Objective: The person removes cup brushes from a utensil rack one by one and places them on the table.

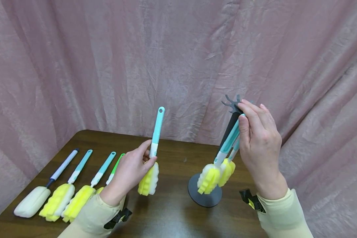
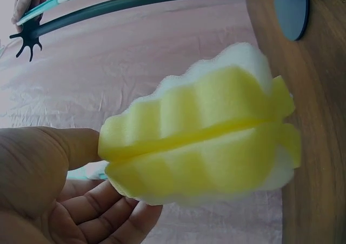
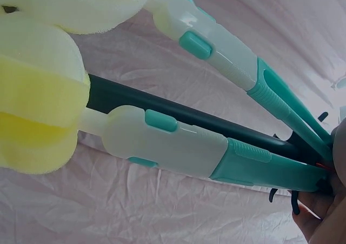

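Sponge brush and hanging stand, mid-surface.
My left hand (image 1: 131, 172) pinches a sponge brush (image 1: 151, 158) upright; my right hand (image 1: 257, 138) grips a hung brush's handle (image 1: 230, 138) at the stand (image 1: 205, 195) top.

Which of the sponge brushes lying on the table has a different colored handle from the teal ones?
The leftmost brush: its handle is white-grey with a dark collar and its sponge is plain white, unlike the yellow-sponged brushes beside it.

Two teal-handled sponge brushes (image 3: 184, 141), dark stand rod (image 3: 178, 111), fingertips (image 3: 324, 222)

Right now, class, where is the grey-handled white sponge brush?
In the head view the grey-handled white sponge brush lies flat at the table's far left, beside a teal-handled yellow brush.
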